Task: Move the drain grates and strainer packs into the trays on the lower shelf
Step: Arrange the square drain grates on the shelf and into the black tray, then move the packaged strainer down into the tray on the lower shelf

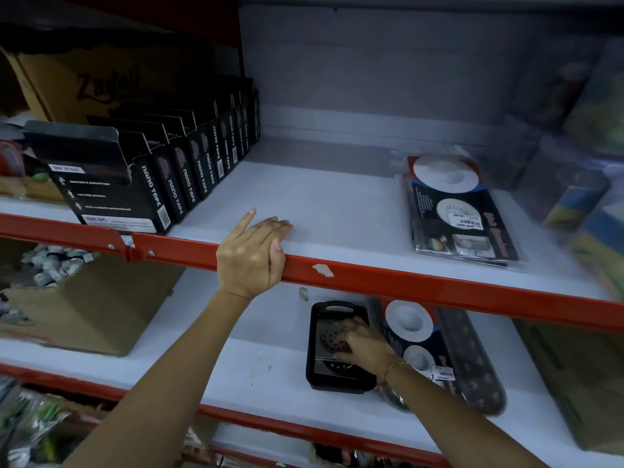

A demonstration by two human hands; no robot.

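Note:
My left hand (253,255) grips the red front rail (405,285) of the upper shelf, fingers curled over its edge. My right hand (363,344) reaches into a black tray (315,342) on the lower shelf and rests on round perforated drain grates (329,337) lying inside it. Beside that tray a strainer pack (410,324) with white discs lies in a second, long dark tray (472,359). More strainer packs (459,211) are stacked flat on the upper shelf at the right.
A row of black nano tape boxes (162,177) fills the upper shelf's left side. A cardboard box (87,309) of small parts sits on the lower shelf at left. Blurred packaged goods (580,184) stand at far right. Another brown box (580,376) is at lower right.

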